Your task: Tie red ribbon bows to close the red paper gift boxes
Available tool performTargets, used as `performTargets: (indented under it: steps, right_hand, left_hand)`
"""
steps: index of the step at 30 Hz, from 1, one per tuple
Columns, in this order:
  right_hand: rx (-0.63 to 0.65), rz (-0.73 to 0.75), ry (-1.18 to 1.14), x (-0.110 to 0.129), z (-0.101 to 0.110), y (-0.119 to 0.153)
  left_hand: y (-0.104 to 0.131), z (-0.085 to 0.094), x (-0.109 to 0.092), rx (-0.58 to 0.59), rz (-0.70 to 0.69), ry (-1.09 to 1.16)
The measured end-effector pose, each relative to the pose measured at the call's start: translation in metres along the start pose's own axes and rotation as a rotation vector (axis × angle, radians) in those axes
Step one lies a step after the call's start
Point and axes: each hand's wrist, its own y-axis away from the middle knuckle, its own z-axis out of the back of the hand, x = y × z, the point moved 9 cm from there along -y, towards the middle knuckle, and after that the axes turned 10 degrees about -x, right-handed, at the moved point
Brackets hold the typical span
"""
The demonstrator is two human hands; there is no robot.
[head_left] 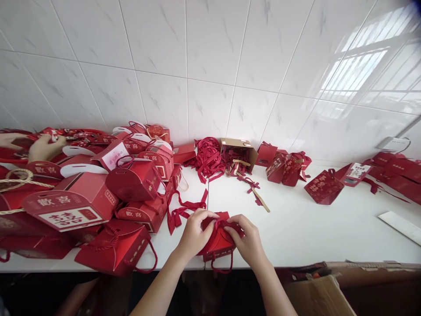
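A small red gift box with a red rope handle sits at the table's front edge, between my hands. My left hand pinches a dark red ribbon at the top of the box, thumb and forefinger together. On the other side my right hand has its fingers closed on the same ribbon. Loose red ribbon lies on the table just behind and left of my left hand.
Piled red boxes fill the left, where another person's hands reach in. Behind are a ribbon heap and a cardboard box of tags. Red boxes stand right; an open carton is below the front edge.
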Motion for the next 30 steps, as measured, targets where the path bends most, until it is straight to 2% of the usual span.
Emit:
performTargets:
  steps: [9, 15, 20, 30]
  right_hand:
    - [-0.101, 0.029, -0.004, 0.011, 0.006, -0.004]
    - [-0.071, 0.031, -0.038, 0.019, 0.004, -0.004]
    - [-0.060, -0.009, -0.011, 0.015, 0.003, -0.003]
    - [-0.051, -0.069, -0.013, -0.001, 0.003, 0.006]
  left_hand:
    - [0.001, 0.002, 0.001, -0.069, -0.018, -0.019]
    - [0.000, 0.004, 0.003, -0.043, 0.070, 0.084]
    - [0.001, 0.006, 0.005, -0.036, 0.126, 0.134]
    - [0.008, 0.009, 0.006, -0.120, 0.033, 0.038]
